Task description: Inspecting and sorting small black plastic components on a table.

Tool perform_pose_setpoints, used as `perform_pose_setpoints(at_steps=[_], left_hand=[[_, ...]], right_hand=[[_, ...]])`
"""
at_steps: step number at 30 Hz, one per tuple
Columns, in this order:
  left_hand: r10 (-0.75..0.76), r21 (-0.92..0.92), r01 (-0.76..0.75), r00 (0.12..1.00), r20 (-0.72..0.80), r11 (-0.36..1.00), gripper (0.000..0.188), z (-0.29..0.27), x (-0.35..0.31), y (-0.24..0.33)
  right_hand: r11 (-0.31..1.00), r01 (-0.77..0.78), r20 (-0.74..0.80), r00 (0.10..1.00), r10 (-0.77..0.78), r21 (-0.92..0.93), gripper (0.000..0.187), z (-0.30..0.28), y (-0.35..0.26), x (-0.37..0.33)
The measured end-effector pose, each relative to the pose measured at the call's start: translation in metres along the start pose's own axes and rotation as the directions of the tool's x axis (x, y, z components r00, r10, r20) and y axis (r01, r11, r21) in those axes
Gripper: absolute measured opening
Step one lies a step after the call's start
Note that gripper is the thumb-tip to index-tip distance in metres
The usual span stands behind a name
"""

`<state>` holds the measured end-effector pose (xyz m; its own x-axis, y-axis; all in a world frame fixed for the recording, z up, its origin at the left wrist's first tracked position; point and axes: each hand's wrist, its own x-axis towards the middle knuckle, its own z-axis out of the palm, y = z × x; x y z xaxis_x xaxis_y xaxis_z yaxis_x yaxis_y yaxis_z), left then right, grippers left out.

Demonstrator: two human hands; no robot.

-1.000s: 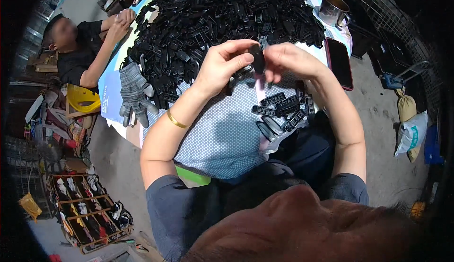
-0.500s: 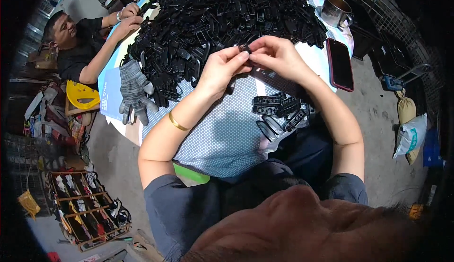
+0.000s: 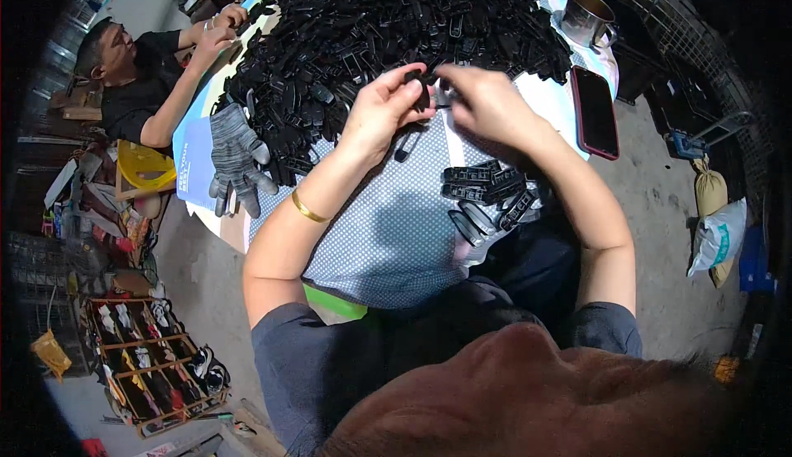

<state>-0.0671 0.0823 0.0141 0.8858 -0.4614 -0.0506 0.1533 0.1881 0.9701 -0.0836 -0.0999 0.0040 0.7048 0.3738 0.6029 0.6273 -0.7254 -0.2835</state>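
Note:
My left hand [image 3: 381, 109] and my right hand [image 3: 485, 102] meet above a table covered with a dotted grey-blue cloth [image 3: 388, 234]. Between their fingertips they pinch one small black plastic part [image 3: 422, 90]. Just beyond the hands lies a big heap of the same black plastic parts [image 3: 371, 20]. A small row of stacked black parts [image 3: 488, 189] lies on the cloth under my right forearm. A gold bangle [image 3: 307, 209] circles my left wrist.
A pair of grey knit gloves [image 3: 235, 156] lies at the table's left edge. A dark phone in a red case [image 3: 594, 110] and a metal cup [image 3: 586, 18] sit at the right. Another person [image 3: 140, 86] sits at the far left of the table. A wooden rack with shoes [image 3: 153, 366] stands on the floor.
Both hands have moved away from me toward the heap, still joined on a small black part. The person at the left has lifted their head.

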Motion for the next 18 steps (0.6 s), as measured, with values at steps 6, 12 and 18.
perform_pose_setpoints(at_steps=[6, 12, 18], left_hand=[[0.000, -0.049, 0.002, 1.000, 0.024, 0.999, 0.034, 0.009, -0.006, -0.008], [0.161, 0.097, -0.157, 0.986, -0.037, 0.983, 0.032, 0.009, -0.008, -0.007], [0.205, 0.141, -0.193, 0.976, -0.078, 0.971, 0.029, 0.008, -0.006, -0.011]], right_hand=[[0.464, -0.242, 0.036, 0.912, 0.408, 0.852, 0.028, -0.019, -0.002, 0.002], [0.740, -0.278, 0.045, 0.947, 0.319, 0.612, 0.029, -0.020, -0.018, -0.006], [0.936, -0.032, -0.164, 0.982, 0.095, 0.352, 0.030, -0.018, -0.017, -0.008]])
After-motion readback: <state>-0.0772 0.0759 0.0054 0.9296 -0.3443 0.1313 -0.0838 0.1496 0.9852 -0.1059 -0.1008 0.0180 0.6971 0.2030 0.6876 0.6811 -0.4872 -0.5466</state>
